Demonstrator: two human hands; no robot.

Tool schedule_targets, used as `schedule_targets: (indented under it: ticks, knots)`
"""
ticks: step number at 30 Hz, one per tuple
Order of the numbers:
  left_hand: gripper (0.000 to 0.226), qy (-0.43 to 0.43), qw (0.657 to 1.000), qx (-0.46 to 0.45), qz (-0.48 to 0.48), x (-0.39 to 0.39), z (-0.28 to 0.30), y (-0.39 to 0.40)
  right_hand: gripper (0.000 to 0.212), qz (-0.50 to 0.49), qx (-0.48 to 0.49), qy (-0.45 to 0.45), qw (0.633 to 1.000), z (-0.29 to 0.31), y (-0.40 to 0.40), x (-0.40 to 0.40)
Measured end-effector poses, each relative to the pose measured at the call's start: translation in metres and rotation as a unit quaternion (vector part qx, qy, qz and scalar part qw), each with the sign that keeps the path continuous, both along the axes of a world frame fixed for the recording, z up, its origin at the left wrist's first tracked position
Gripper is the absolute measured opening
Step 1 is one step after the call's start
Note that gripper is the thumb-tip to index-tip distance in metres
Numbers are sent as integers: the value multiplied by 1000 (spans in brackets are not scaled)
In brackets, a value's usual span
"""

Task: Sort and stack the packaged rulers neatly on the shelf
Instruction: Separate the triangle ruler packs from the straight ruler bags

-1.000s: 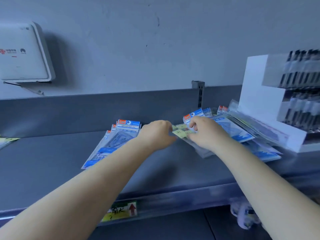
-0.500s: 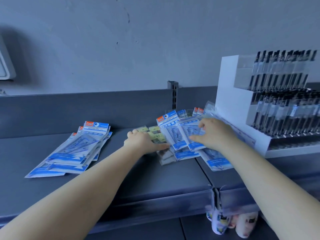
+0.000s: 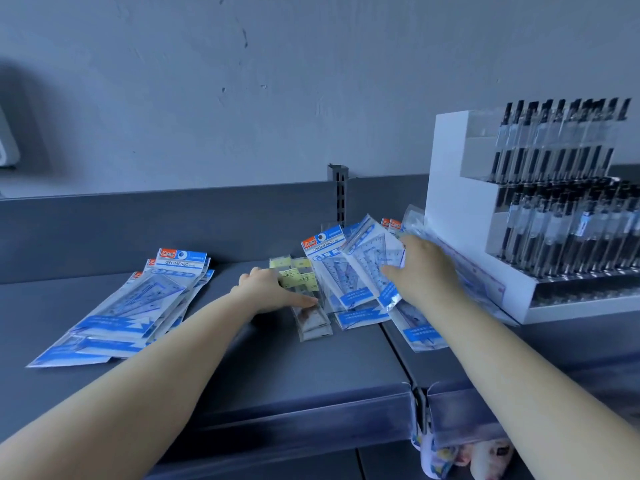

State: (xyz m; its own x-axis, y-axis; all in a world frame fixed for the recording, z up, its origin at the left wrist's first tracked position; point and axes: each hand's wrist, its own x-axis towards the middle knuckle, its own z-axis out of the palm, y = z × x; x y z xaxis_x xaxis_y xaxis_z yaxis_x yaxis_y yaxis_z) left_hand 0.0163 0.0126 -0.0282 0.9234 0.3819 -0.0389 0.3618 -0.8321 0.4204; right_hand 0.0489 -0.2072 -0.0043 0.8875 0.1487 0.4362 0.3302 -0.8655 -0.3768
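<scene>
L hand point(image 3: 273, 287) lies flat w/ fingers straight, pressing on the small yellow-label packs point(image 3: 304, 296) mid-shelf, about where it was 0.5 s ago. R hand point(image 3: 420, 271) has changed: earlier it lay on the fanned blue packs, now it pinches one ruler pack point(image 3: 375, 261) and has it tilted up off the loose pile point(image 3: 353, 306), top end toward the wall. Rest of that pile is spread beside the white pen display point(image 3: 460, 216), some packs tucked against its side. Neater stack point(image 3: 138, 306) sits unchanged, well apart at left on the shelf point(image 3: 242, 368). View is slightly closer than before.
</scene>
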Motion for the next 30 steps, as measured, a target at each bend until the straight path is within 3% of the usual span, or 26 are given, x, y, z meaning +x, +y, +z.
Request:
schedule_targets:
  ticks: [2, 4, 6, 8, 10, 13, 15, 18, 23, 27, 30]
  knots:
    - [65, 0, 999, -47, 2, -5, 3, -2, 31, 23, 94, -20, 995, 1, 0, -1]
    - [81, -17, 996, -83, 6, -4, 0, -4, 29, 47, 169, -23, 984, 3, 2, -2]
    - [90, -20, 998, -44, 29, 0, -4, -9, 24, 75, 245, -11, 967, 7, 8, -4]
    - [92, -17, 999, 23, 38, 0, -5, -18, 21, 112, 356, 41, 927, 11, 16, -7]
    - [91, -18, 999, 31, 27, 0, -4, -22, 16, 134, 432, 106, 886, 11, 25, -11]
    - [81, -8, 999, -31, 17, 2, -1, -11, 7, 148, 448, 165, 866, 3, 34, -15]
    - [87, -7, 996, -92, 9, 2, 0, -5, 9, 147, 455, 202, 855, -2, 37, -15]
    - [87, -11, 993, -114, 5, 0, 2, 6, 14, 138, 444, 210, 860, -7, 36, -11]
    - [22, -28, 993, -119, 3, -10, 3, 34, 18, 139, 436, 190, 868, -12, 36, -7]
    - [66, 7, 999, 38, 9, -13, -1, 17, 20, 144, 419, 175, 879, -14, 39, -6]
    - [58, 10, 998, 55, 10, -14, 7, 11, 19, 151, 410, 172, 883, -14, 40, -6]
